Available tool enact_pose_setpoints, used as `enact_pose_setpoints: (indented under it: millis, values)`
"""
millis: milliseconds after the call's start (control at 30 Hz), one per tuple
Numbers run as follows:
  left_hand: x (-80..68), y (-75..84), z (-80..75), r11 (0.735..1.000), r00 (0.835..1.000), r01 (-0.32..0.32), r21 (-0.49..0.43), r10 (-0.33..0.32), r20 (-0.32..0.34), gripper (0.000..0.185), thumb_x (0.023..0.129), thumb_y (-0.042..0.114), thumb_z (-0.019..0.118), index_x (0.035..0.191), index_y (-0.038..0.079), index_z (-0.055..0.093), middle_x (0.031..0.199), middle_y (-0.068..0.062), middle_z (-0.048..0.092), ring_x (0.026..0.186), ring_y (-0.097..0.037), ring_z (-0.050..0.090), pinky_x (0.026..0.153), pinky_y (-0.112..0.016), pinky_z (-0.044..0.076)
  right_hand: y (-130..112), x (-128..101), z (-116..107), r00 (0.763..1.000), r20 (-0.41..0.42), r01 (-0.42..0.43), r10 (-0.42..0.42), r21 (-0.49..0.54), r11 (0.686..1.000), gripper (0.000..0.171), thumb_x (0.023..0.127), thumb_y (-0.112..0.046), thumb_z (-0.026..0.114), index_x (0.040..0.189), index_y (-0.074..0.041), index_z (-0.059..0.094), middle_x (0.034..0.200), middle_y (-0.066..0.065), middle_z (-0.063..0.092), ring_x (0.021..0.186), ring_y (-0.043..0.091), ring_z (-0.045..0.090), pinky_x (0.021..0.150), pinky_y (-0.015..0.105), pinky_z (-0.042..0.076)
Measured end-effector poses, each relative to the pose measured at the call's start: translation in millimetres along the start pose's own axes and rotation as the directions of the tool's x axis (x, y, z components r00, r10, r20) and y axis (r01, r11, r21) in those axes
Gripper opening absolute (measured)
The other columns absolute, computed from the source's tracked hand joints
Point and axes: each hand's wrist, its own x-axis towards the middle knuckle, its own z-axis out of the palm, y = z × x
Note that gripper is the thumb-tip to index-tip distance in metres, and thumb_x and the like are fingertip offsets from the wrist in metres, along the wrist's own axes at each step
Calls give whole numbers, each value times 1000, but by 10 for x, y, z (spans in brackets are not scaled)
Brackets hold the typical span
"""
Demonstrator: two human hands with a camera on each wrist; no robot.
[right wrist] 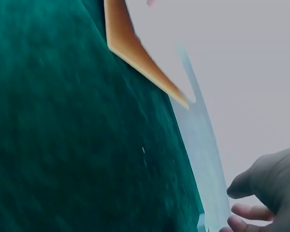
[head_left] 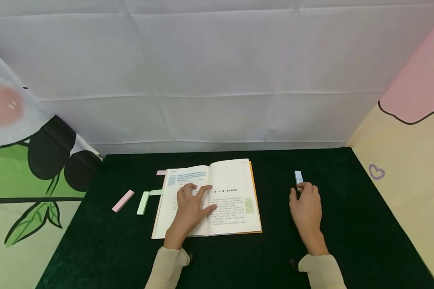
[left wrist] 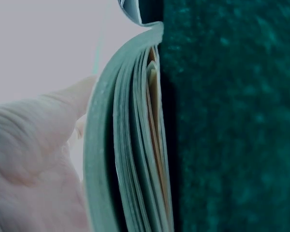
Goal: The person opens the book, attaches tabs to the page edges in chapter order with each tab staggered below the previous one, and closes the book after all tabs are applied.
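Your left hand (head_left: 189,206) is lying on the open book (head_left: 235,188) at the middle of the black table (head_left: 347,233), fingers spread flat, gripping nothing. Your right hand (head_left: 305,204) is pinching the near end of a blue strip (head_left: 298,177) to the book's right. Pink (head_left: 123,200) and green (head_left: 143,202) strips are lying to its left.

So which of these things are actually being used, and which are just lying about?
In use:
- open book, left hand resting flat on its pages
- blue sticky strip, at the right hand fingertips

Lying about:
- pink strip
- green strip
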Motion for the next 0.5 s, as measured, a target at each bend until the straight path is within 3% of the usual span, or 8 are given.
enact_pose_setpoints:
  millis: [300,500]
  values:
    - [-14,-12,0,1000,1000,7,-18,-7,-3,67,89,40,83,149,29,56,155,-22,31,144,-46,18,111,-67,35,174,179,-41,991,90,-96,97,-15,995,50,108,-31,55,141,5,46,123,27,49,94,36,54,75,45,46]
    - [-12,-23,11,1000,1000,9,-16,-9,3,67,89,41,82,150,30,56,155,-22,31,143,-46,19,110,-66,36,231,278,-41,986,130,-102,107,-43,994,45,108,-31,53,137,4,48,126,28,48,94,37,54,73,45,46]
